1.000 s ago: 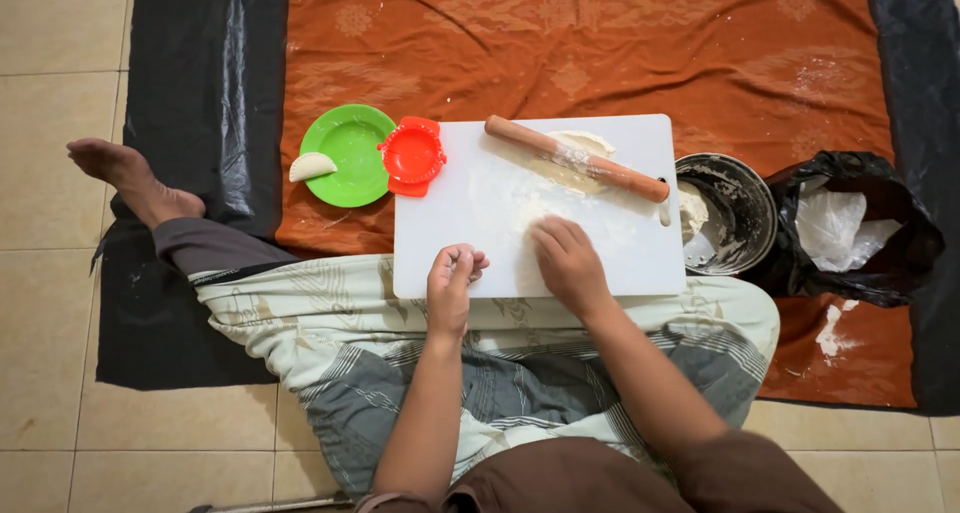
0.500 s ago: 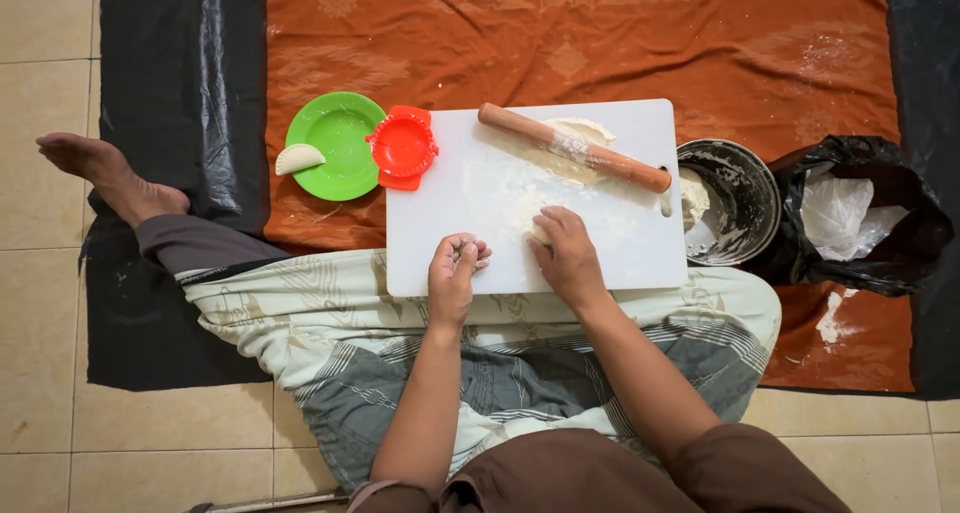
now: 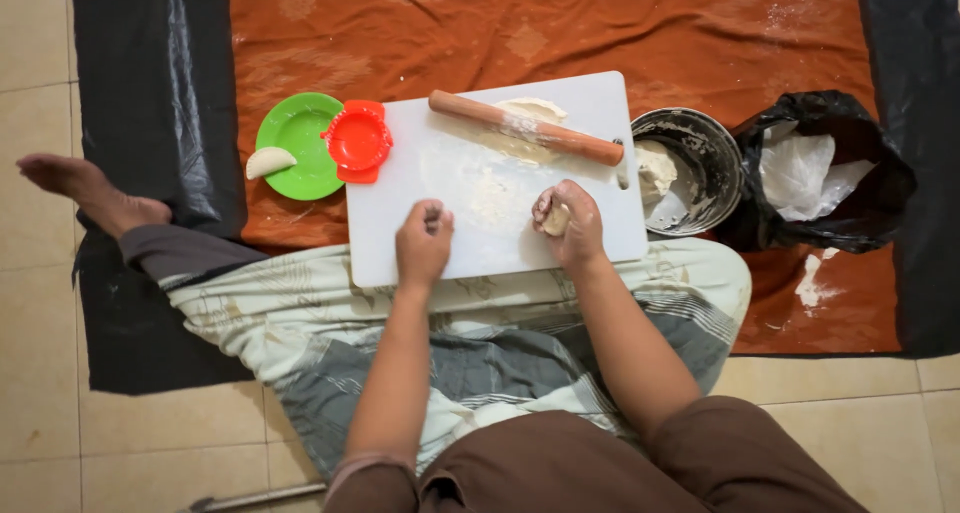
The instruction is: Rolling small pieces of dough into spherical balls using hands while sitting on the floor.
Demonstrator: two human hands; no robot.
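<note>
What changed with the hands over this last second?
The right hand has lifted a small dough lump off the board and now grips it. The left hand stays curled on the board. Rolling pin, green plate and bowl stayed put.

Right hand (image 3: 572,219) curls around a small lump of dough (image 3: 556,219) at the near right of the white cutting board (image 3: 450,173). Left hand (image 3: 423,243) rests loosely closed on the board's near edge. At the far side, a wooden rolling pin (image 3: 525,128) lies across flattened dough (image 3: 530,113). Left: red dumpling mould (image 3: 358,140), green plate (image 3: 296,133). Right: metal bowl (image 3: 700,163).
</note>
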